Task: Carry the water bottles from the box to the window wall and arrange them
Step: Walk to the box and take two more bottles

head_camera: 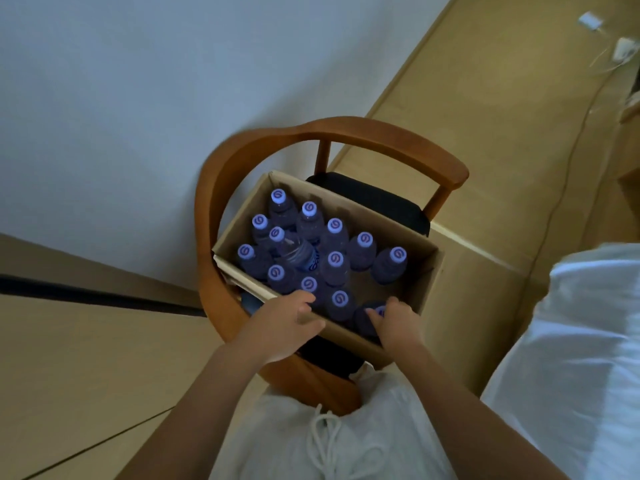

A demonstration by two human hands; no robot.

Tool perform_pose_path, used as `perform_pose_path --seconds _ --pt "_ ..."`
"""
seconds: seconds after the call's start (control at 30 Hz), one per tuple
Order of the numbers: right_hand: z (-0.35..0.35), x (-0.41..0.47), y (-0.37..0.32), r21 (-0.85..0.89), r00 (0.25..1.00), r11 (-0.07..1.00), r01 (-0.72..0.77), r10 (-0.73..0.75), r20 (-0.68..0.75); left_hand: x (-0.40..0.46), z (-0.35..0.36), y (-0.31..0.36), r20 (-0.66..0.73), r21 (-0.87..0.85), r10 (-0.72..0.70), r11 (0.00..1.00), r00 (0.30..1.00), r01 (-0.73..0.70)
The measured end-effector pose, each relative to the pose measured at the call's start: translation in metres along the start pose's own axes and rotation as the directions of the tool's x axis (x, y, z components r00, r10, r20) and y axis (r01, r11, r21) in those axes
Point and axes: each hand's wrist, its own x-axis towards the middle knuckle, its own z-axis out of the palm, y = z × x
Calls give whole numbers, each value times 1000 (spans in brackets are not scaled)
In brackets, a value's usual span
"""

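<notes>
An open cardboard box (427, 271) sits on a wooden armchair and holds several water bottles (334, 263) with white caps, most upright, one lying tilted (298, 252) on top of the others. My left hand (282, 329) reaches over the box's near wall, fingers relaxed and close to a cap, with no bottle in its grasp. My right hand (394, 323) curls its fingers round the neck of the nearest bottle (372, 317) at the box's near right corner.
The armchair (346, 133) has a curved wooden back and a dark seat cushion (377, 199). It stands beside a pale wall (138, 98). Tan floor spreads around it. White bedding (571, 358) lies at the right. Chargers with cables (620, 51) lie far right.
</notes>
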Motion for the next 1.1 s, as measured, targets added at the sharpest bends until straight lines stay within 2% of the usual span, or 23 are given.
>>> perform_pose_path --seconds 0.17,0.3,0.37,0.43,0.5,0.57,0.63,0.7,0.8,0.97,1.1 --pt "-55 -39 -14 5 987 993 114 -113 -110 12 3 7 26 -69 56 996 998 -54" --pt "-111 -81 -41 56 961 970 235 -223 -166 21 12 27 31 -11 268 963 963 -268" --pt "-132 -99 -56 46 935 952 304 -289 -207 22 15 38 -19 -75 356 931 934 -356" --pt "-147 -109 -68 58 896 922 383 -356 -265 19 12 44 -135 -176 392 894 910 -411" --pt "-154 -109 -76 185 864 868 461 -392 -317 16 4 45 -254 -215 387 871 886 -442" --pt "-151 -98 -78 455 856 725 517 -417 -307 12 -4 40 -344 -325 297 853 891 -409" --pt "-132 -75 -73 645 876 602 470 -410 -255 9 -10 28 -447 -445 139 823 884 -354" --pt "-97 -42 -59 667 921 647 369 -351 -169 2 -15 15 -522 -557 -54 777 851 -292" --pt "-32 3 -35 580 971 787 211 -239 -28 -12 -24 -10 -583 -647 -281 728 762 -227" --pt "55 38 -17 476 964 869 137 -228 139 -47 -28 -42 -614 -728 -440 637 656 -254" --pt "78 62 -23 377 969 924 66 -149 196 -73 -13 -52 -611 -765 -536 589 583 -261"
